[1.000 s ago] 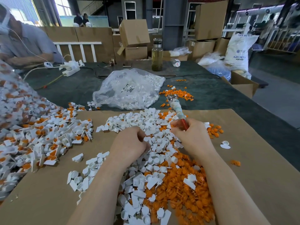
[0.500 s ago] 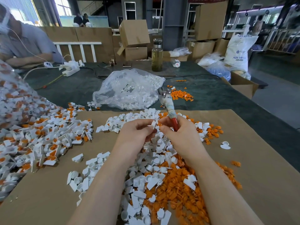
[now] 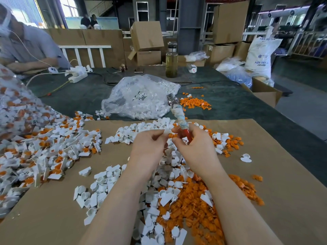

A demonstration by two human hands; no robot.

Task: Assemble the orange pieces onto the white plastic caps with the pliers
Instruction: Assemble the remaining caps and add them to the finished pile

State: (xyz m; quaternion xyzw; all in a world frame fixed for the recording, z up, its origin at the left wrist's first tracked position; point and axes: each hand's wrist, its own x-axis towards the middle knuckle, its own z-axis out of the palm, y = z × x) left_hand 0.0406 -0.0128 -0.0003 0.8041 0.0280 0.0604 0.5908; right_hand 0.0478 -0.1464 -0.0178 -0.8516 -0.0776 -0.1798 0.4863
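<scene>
While the left hand (image 3: 150, 147) pinches a small white cap (image 3: 166, 131), the right hand (image 3: 196, 149) grips red-handled, tape-wrapped pliers (image 3: 178, 115).

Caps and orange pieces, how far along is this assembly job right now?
Done: the heap on the left shows white caps already holding orange inserts. In hand: the left hand pinches one white cap against an orange piece, while the right hand holds the pliers. Left: a large loose pile of white caps and orange pieces on the cardboard, so plenty remains.
</scene>
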